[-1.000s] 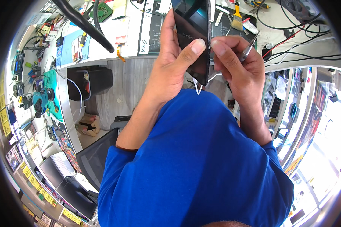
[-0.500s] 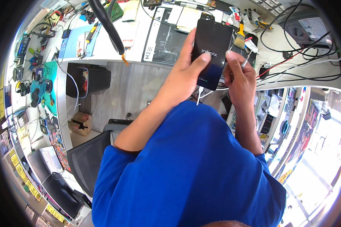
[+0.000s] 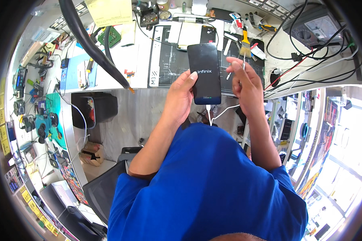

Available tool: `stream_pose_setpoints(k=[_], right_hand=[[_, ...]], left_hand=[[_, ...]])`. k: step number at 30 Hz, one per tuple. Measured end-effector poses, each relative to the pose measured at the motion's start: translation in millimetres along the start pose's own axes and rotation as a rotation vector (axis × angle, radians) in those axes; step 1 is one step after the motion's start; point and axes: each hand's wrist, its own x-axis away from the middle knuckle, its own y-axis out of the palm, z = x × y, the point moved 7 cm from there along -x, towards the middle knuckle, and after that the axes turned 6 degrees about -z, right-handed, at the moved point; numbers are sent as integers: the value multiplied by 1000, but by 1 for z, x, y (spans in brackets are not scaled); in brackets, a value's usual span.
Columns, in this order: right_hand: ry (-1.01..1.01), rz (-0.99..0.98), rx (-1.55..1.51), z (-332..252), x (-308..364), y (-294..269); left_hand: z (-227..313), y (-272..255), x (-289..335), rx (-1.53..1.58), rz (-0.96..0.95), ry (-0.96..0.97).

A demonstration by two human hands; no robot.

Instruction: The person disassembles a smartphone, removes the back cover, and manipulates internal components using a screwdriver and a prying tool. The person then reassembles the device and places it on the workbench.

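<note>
A black smartphone (image 3: 205, 60), its dark screen lit with a start-up logo, stands nearly upright in my left hand (image 3: 180, 94). The thumb lies on the phone's left edge and the fingers are behind it. A white charging cable (image 3: 208, 110) is plugged into the bottom end. Just right of the phone, apart from it, my right hand (image 3: 248, 86) is closed around a slim silver tool (image 3: 244, 60). Most of that tool is hidden by the fingers, so its exact kind does not show.
Beneath the phone lies a black work mat (image 3: 165, 60) on the white bench. Behind are a paper pad (image 3: 189, 34), a yellow-handled brush (image 3: 245, 44) and an analog multimeter (image 3: 311, 32) among black cables. A thick black flexible arm (image 3: 90, 48) hangs at left, above a bin (image 3: 94, 108).
The phone has moved left and lower in the view and stands straighter. My left thumb has slid off the screen to its edge. My right hand has moved slightly left, farther from the phone.
</note>
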Motion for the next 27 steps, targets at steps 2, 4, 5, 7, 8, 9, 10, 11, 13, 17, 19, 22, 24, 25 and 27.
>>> stream_pose_setpoints(k=[2, 4, 5, 7, 8, 9, 10, 11, 13, 17, 19, 22, 24, 25, 27], right_hand=[[-48, -14, 26, -14, 8, -1], [-74, -33, 83, -23, 13, -5], [-85, -7, 126, -24, 16, -7], [-100, 48, 213, -26, 22, -8], [-104, 81, 234, -27, 26, -7], [-112, 108, 220, -28, 33, -6], [-121, 134, 207, -30, 43, -3], [-126, 158, 193, -31, 52, 1], [-120, 256, 218, -28, 71, 2], [-130, 400, 169, -7, 110, -3], [-133, 461, 74, 18, 130, -17], [-23, 503, -25, 56, 156, -31], [36, 555, -9, 86, 171, -48], [67, 607, 23, 97, 181, -55], [167, 679, 88, 161, 200, -91]], left_hand=[[1, -13, -3, -50, 12, 4], [0, -30, -8, -79, 25, 2], [-3, -39, -9, -84, 32, -6], [-7, -53, -11, -43, 23, -19], [-8, -58, -10, 4, 14, -23], [-10, -65, -10, 51, 6, -27], [-18, -77, -14, 85, -36, -28], [-19, -80, -15, 119, -51, -49], [-24, -84, -16, 190, -79, -89], [-22, -92, -17, 159, -37, -117], [-16, -88, -15, 121, -8, -139], [-18, -95, -19, 104, -46, -135], [-22, -97, -23, 106, -35, -159], [-20, -89, -23, 116, -43, -171], [-22, -87, -24, 125, 1, -182]])
